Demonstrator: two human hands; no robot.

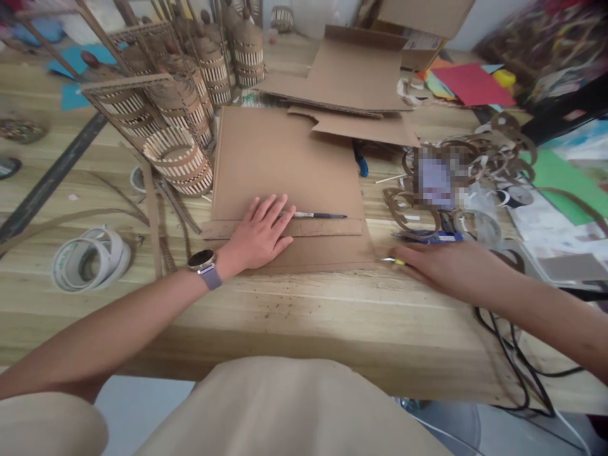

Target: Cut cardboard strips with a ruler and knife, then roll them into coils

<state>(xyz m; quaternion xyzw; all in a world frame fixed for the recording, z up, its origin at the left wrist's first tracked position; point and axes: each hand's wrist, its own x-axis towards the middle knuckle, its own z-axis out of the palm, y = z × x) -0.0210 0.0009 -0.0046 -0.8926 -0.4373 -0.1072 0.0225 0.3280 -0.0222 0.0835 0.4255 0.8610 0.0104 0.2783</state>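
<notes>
While the cardboard sheet (285, 158), at the centre of the frame, is pressed down by the left hand (263, 231), spread flat and gripping nothing, a yellow-handled cutter (399, 261) is held in the closed fingers of the right hand (430, 269), just beside the sheet's lower right corner. For a clean edge, the sheet would best be kept firmly flat, the blade steady and the spread fingers clear of its path. Smooth brown board is overlaid by a narrow cardboard strip (327, 228) and a slim dark pen (325, 215); at upper left, an open round basket (180, 164) is ringed with pale slats.
</notes>
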